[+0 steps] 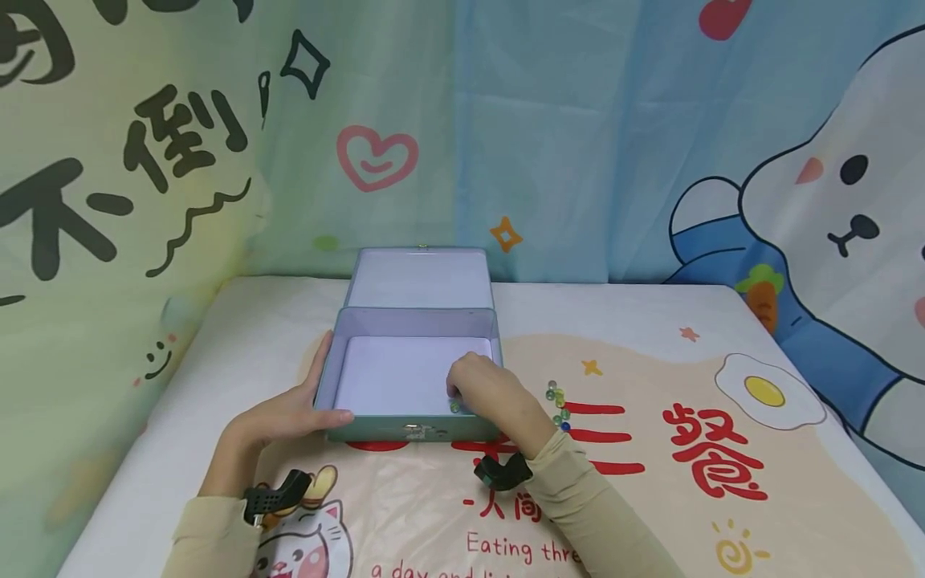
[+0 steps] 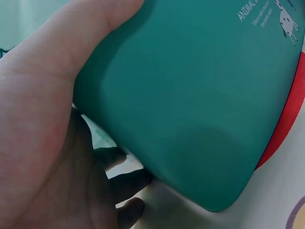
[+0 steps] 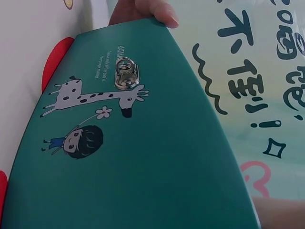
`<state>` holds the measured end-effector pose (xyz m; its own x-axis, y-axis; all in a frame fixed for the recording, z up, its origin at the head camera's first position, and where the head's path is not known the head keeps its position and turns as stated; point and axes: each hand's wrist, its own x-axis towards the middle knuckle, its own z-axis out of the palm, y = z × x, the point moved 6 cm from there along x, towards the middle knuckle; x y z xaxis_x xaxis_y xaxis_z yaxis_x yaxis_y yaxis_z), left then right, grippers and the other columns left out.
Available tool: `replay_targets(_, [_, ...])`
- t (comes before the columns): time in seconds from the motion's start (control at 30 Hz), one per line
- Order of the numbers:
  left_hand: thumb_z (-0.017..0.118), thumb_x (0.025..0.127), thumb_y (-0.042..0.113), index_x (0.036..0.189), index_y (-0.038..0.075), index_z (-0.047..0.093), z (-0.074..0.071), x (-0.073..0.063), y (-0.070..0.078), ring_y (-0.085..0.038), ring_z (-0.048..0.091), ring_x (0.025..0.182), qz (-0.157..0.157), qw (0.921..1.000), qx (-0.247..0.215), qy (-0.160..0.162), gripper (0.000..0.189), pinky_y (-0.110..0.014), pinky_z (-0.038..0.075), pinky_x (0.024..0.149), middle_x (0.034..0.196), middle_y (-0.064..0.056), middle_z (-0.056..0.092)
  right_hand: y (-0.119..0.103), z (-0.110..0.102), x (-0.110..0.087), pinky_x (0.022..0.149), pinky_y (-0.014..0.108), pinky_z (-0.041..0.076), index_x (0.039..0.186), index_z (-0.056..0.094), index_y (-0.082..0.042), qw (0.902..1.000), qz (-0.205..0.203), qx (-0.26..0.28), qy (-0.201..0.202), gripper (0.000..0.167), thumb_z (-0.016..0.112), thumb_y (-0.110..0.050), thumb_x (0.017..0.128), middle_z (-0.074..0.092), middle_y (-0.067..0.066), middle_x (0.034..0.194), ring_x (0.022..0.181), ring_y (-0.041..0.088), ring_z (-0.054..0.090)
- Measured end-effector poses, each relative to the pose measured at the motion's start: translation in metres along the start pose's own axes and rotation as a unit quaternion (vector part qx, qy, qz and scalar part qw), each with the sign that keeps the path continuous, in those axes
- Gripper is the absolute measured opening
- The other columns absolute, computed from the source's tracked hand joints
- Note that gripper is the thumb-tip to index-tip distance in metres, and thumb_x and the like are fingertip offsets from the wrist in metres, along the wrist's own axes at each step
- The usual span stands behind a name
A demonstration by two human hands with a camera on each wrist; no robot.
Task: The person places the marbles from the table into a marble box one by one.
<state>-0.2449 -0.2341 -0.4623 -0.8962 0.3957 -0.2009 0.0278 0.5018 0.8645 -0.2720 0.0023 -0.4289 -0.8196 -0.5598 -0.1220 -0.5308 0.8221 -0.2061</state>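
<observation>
An open teal tin box [image 1: 419,427] with a pale lilac inside sits on the table, its lid [image 1: 419,277] raised at the back. My left hand [image 1: 285,405] holds the box's front left corner, thumb over the front rim and fingers along the left outer wall. In the left wrist view, those fingers [image 2: 128,183] reach past the box's edge. My right hand [image 1: 487,393] dips into the front right part of the box, fingers curled down. Greenish glass marbles [image 1: 455,406] show right at its fingertips. The box's front wall hides this work from the right wrist view.
Several more glass marbles [image 1: 556,395], green, clear and blue, lie in a loose line on the table mat to the right of the box. A metal clasp [image 3: 127,74] sticks out from the box front. A printed curtain [image 1: 535,144] hangs behind the table.
</observation>
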Motion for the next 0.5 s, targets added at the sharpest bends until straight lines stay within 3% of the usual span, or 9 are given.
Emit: replay_targets(0.5, [0.07,0.082,0.034,0.144,0.041,-0.028,0.0003,-0.0007,0.0006,-0.04,-0.002,0.143,-0.002,1.0,-0.001,0.002,0.116,-0.069,0.013,0.107,0.157,-0.009,-0.021,0.0007,0.0028,0.0007,0.066,0.033,0.055,0.082,0.076,-0.015,0.9998,0.013,-0.005,-0.014,0.012,0.069,-0.005,0.083,0.07,-0.001,0.086,0.075,0.011,0.059])
